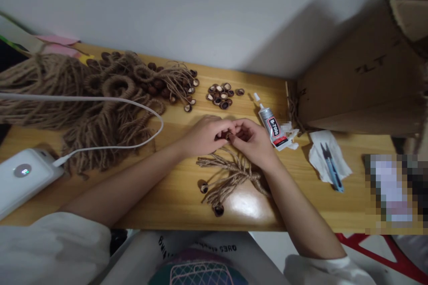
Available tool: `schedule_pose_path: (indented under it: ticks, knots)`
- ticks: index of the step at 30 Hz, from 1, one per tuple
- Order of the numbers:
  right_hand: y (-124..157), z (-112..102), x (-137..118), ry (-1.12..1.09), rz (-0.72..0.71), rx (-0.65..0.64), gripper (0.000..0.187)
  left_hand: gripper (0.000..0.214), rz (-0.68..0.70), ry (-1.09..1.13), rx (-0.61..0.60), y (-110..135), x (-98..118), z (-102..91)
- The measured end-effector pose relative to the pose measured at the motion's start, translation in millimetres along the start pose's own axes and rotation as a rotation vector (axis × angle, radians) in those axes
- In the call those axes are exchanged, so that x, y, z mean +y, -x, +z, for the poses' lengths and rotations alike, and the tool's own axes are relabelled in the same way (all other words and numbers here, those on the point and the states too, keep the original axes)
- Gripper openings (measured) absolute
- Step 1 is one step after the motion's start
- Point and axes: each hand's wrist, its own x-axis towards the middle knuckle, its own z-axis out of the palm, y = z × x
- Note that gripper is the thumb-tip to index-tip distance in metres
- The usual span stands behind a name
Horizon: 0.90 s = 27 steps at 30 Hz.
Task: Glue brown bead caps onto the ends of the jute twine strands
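Note:
Both hands meet above the wooden table, fingers closed round a small brown nutshell (228, 136) that is mostly hidden between them. My left hand (209, 136) grips it from the left, and my right hand (252, 140) pinches it from the right with thumb and fingers. Just below lies a knotted jute cord tassel (234, 177) with loose strands; some strands run up toward my fingers. One nutshell (203, 187) sits at a strand's end, and another dark nutshell (218, 210) lies at the tassel's lower tip.
Beyond my hands lies a pile of cut nutshells (220, 95). A B-7000 glue tube (274, 127) and blue thread snips (331, 167) on tissue are to the right, near a cardboard box (361, 75). Jute bundles (110, 116), a cable (133, 102) and a power bank (28, 178) occupy the left.

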Motion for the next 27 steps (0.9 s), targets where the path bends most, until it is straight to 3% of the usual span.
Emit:
schedule_pose_path:
  ticks: [10,27]
  knots:
    - [-0.3,-3.4,2.4,-0.032,-0.018,-0.046,0.019,0.022,0.000,0.004,-0.003,0.4,-0.8,0.0]
    - [-0.8,-1.1,4.4,-0.027,-0.013,-0.019,0.018,0.019,0.010,-0.007,-0.003,0.1,-1.0,0.4]
